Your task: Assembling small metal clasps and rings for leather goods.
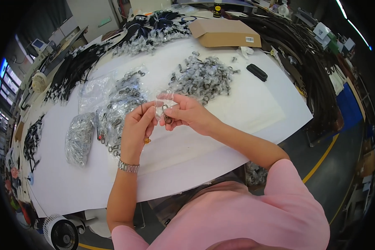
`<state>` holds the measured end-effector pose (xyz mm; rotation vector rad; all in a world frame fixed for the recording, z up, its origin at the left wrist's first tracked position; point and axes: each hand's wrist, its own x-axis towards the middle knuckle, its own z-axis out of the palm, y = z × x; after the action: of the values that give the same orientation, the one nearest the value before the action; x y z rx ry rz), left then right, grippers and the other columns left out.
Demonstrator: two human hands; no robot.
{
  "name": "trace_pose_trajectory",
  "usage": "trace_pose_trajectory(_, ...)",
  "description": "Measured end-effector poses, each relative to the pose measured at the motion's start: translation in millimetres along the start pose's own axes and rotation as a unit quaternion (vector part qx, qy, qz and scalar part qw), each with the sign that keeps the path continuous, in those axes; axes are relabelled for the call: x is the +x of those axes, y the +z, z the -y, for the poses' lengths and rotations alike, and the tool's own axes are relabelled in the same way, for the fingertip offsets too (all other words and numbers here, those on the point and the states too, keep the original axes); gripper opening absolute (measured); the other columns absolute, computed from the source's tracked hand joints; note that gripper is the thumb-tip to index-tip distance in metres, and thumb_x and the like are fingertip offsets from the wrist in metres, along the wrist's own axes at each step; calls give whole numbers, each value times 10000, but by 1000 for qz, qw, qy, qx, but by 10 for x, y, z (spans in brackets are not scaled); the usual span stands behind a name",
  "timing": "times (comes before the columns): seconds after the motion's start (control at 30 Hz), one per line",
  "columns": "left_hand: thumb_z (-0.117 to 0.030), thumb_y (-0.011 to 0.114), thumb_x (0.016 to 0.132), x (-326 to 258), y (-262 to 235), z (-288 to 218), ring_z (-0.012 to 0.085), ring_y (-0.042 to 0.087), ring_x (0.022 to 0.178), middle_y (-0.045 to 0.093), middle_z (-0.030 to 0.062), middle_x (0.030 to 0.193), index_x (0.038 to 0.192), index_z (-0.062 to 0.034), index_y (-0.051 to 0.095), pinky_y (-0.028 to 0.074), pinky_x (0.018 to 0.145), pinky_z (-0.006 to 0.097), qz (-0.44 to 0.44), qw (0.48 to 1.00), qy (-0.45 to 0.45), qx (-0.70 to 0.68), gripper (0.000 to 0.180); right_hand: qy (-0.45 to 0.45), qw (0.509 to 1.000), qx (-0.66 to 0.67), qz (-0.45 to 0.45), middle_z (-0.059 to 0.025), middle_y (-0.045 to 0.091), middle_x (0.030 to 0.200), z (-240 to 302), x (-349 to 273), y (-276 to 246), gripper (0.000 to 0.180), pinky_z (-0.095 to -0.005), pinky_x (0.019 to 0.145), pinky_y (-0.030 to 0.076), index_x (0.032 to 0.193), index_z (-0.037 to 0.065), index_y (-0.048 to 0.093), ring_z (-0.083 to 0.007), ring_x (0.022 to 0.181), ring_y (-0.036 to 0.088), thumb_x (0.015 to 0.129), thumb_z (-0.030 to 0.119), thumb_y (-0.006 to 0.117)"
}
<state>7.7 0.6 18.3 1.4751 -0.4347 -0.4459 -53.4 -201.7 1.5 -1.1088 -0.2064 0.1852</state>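
My two hands meet over the white-covered table. Between the thumb and fingers of my right hand (188, 113) is a bronze-coloured metal swivel clasp (168, 119). My left hand (138, 127) pinches the clear plastic film (159, 109) beside the clasp. Something small and yellow (147, 141) shows under the left hand; its kind is unclear. Past my right hand lies a heap of plastic-wrapped metal clasps (204, 77). Left of my left hand spreads another pile of clasps (127, 93), partly under clear plastic.
A stuffed clear bag (80, 139) sits on the left of the table. Bundles of black straps (73, 68) line the far left, and dark straps (316, 83) hang at the right. An open cardboard box (223, 33), a black case (256, 72) and a fan (60, 233) are around.
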Motion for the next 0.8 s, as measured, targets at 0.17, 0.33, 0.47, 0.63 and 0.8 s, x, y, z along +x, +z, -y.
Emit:
trace_pose_trajectory(0.17,-157,601,1038,-20,68,29,3,396,507,598,-28,729,1127,-14,704,266,455,176,77,996,-14,-46,197,56,998,29,25,-95,714,982,-41,6,-80,441,-256,740,552,1431,1,513,-128,797,667,1041,173,626)
trace_pose_trajectory(0.33,-96,656,996,-17,81,99,7,423,506,643,4,740,996,-10,664,290,440,183,-1,1000,12,18,87,64,992,-106,-23,-65,712,937,-33,0,-22,326,-246,725,537,1316,14,627,-105,786,652,1051,203,617)
trace_pose_trajectory(0.47,-89,636,1000,-14,162,141,7,419,490,619,-1,703,985,-35,628,278,421,191,-19,999,40,21,57,-92,886,-451,-61,-71,728,888,-60,-74,113,183,-306,718,535,1132,52,699,-179,752,667,1032,172,603)
trace_pose_trajectory(0.63,-79,588,1019,-37,193,145,9,413,480,604,11,668,1016,-59,589,275,408,196,-14,999,33,28,20,-162,830,-530,-69,-111,715,869,-193,-55,49,110,-377,707,531,1014,66,693,-275,764,678,992,135,610)
trace_pose_trajectory(0.8,-97,579,1026,-48,199,176,11,408,477,606,11,667,1045,-63,604,272,404,201,-21,998,30,49,46,-180,789,-581,-89,-138,707,855,-193,-89,120,176,-463,733,537,929,73,677,-363,818,686,1000,196,573)
